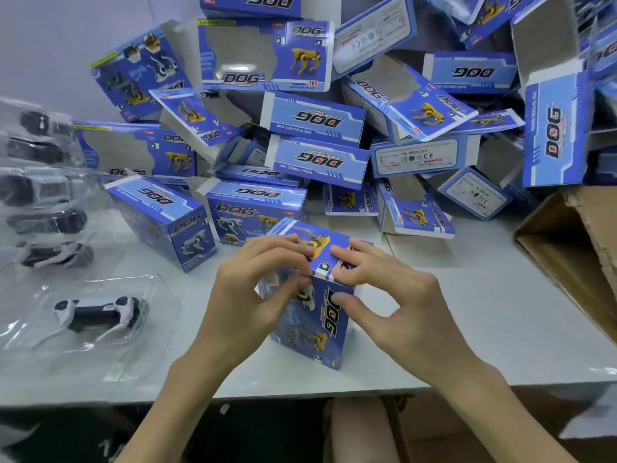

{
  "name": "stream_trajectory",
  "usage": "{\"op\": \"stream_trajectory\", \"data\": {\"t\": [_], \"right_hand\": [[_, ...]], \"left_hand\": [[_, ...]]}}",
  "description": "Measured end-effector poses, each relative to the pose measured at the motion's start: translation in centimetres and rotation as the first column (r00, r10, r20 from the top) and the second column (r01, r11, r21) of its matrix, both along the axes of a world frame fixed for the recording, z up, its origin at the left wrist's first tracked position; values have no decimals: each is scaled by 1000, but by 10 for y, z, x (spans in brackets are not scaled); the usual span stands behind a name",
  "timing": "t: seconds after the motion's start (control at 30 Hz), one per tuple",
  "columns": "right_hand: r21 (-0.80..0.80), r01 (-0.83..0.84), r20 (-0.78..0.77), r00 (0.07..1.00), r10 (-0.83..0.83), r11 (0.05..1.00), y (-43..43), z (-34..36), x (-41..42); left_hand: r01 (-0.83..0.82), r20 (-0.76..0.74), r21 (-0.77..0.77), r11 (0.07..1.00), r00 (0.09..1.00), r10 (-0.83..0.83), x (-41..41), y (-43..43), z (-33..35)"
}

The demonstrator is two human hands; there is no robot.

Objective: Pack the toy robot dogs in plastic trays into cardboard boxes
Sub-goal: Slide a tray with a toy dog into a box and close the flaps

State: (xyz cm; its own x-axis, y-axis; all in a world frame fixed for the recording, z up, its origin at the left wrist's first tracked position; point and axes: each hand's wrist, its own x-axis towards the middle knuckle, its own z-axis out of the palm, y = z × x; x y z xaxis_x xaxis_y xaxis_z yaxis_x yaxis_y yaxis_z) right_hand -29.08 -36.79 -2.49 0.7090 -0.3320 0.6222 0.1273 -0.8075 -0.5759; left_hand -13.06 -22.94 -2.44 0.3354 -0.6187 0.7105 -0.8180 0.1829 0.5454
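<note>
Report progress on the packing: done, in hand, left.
Done: no finished boxes can be told apart from empty ones. In hand: left hand and right hand hold one upright box, fingers at its top end. Left: a trayed dog on the table, a stack of trayed dogs, a pile of open boxes.

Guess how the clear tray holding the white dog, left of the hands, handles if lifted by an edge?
Probably floppy: the clear tray looks thin, with wavy glare, so an edge grip may bend it. The white toy dog sits mid-tray, so it likely sags there. It probably slides easily on the smooth table.
</note>
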Motion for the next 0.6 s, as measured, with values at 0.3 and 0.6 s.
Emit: {"op": "stream_trajectory", "data": {"t": [0.3, 0.6], "right_hand": [[73, -26, 22, 999, 25, 997, 2, -3, 2], [194, -110, -76, 989, 127, 975, -11, 6, -9]], "left_hand": [[-8, 0, -1, 1000, 1000, 8, 18, 10, 6], [66, -142, -38, 997, 987, -71, 30, 13, -12]]}}
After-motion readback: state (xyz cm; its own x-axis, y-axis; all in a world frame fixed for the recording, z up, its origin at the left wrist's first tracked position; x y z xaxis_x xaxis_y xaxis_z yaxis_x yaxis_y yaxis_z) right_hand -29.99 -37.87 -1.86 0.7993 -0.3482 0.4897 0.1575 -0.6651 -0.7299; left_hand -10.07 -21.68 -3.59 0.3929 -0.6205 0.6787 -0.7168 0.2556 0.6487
